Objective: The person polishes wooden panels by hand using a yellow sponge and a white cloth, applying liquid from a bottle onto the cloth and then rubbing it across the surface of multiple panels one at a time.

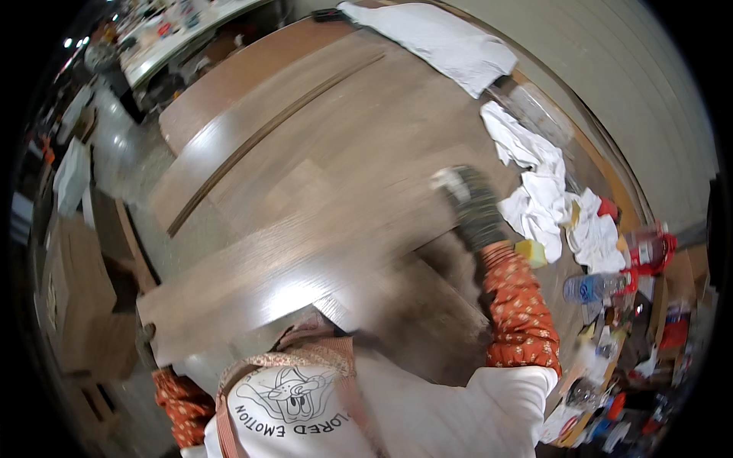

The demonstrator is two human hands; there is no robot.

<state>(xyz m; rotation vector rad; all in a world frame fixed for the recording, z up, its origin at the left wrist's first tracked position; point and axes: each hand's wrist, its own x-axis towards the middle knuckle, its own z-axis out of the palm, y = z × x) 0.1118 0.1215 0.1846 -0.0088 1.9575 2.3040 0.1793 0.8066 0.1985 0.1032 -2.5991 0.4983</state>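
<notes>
A long wood-grain plank (252, 263) lies slantwise in front of me, its left end reaching past the table edge. My left hand (145, 343), in a dark glove, is closed round that near left end, with only some fingers showing. Over the plank's right part is my right hand (475, 206), also gloved and blurred by motion. Its fingers are drawn together at a small whitish patch, which is too smeared to name. Under and beyond the plank, more wood-grain boards (321, 145) cover the table.
A narrow strip (282, 114) lies across the far boards. White cloths (534, 191), a yellow sponge (531, 253) and a plastic bottle (594, 288) sit at the right. Cardboard boxes (80, 298) stand at the left. Beyond the table, a person (111, 72) stands near a cluttered workbench (183, 38).
</notes>
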